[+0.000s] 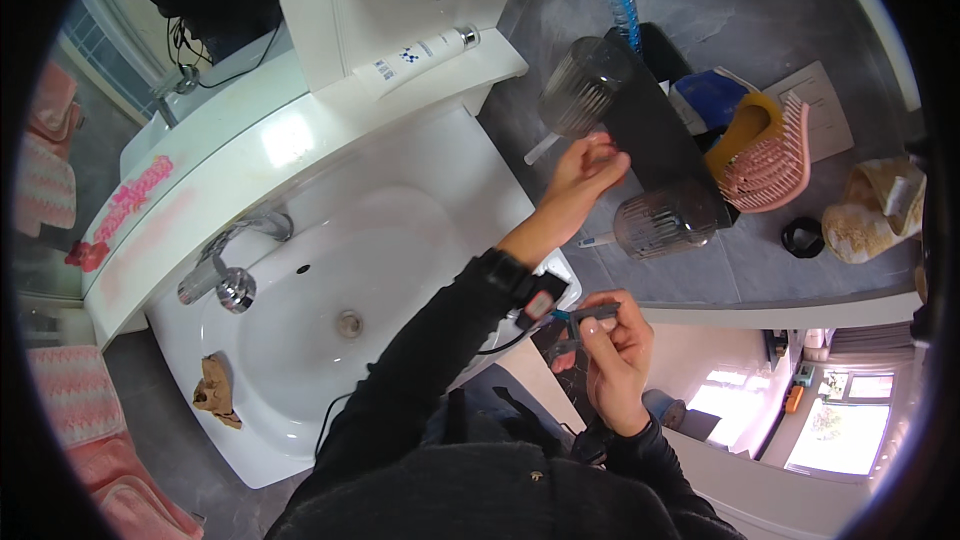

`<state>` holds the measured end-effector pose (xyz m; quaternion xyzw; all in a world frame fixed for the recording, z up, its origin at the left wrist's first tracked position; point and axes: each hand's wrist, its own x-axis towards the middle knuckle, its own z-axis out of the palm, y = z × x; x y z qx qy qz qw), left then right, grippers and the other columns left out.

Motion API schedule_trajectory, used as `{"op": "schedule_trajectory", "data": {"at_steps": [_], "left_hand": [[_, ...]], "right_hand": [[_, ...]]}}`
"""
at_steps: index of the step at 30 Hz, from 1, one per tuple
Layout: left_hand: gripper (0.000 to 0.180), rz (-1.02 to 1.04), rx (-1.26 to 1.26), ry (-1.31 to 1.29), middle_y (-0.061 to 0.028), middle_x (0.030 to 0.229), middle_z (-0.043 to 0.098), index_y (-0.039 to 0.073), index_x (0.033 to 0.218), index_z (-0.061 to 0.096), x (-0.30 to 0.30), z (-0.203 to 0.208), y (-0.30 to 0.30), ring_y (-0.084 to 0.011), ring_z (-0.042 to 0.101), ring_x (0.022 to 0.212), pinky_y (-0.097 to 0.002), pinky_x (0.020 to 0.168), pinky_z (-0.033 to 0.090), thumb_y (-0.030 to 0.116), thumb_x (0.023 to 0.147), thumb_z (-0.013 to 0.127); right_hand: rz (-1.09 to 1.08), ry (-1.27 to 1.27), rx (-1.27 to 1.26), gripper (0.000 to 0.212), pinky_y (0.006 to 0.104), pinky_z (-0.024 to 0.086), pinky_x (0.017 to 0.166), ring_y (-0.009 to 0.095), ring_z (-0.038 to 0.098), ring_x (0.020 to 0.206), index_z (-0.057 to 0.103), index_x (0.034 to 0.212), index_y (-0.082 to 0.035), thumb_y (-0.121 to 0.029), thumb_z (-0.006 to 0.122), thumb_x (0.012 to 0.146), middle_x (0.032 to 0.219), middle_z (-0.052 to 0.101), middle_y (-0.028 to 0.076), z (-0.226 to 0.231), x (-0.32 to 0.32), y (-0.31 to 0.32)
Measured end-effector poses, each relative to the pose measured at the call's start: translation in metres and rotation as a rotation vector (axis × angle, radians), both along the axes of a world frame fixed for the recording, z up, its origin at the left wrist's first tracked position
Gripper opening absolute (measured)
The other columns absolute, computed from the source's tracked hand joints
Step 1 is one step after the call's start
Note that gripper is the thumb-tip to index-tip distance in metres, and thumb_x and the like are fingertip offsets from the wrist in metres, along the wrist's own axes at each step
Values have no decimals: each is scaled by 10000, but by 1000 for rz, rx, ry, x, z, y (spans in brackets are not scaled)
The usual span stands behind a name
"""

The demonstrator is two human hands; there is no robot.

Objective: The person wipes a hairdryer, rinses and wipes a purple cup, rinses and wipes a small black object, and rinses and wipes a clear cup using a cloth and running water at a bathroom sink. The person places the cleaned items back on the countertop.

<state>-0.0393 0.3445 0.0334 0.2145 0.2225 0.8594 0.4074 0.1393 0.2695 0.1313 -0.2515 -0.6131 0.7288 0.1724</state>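
My left hand [585, 172] reaches up between two clear ribbed cups on a black rack [655, 135]. Its fingers are bent together beside the rack's edge; what they hold, if anything, is hidden. The upper cup [585, 85] and the lower cup [665, 222] each have a slim white handle showing at the end. Lower down, beyond the basin's right corner, my right hand [618, 355] is closed around a dark grey, bar-shaped piece [597, 312] with a bit of teal. The grey piece's kind is unclear.
A white washbasin [430, 230] with a chrome faucet [236, 285] lies to the left, crumpled brown paper [217, 395] on its rim. A white tube [420, 60] rests on the shelf. The rack bears a pink hairbrush [770, 165]; a black ring [803, 237] is beside it.
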Motion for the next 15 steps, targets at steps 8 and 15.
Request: {"op": "schedule_trajectory", "data": {"at_steps": [8,15], "left_hand": [[274,46,4,-242,-15,998,623,105,1145,550,9,-20,42,-84,578,814,-246,703,501,263,953,663],[376,83,-118,-65,-17,866,562,97,1058,552,2,-8,39,-117,558,755,-291,650,467,431,928,667]], "right_hand": [[-51,-48,-4,169,263,510,591,157,636,601,507,1110,53,-47,544,980,774,620,88,-11,10,19],[-47,-108,27,171,256,521,521,157,624,574,494,1067,44,-70,561,960,811,641,125,-18,3,17]]}}
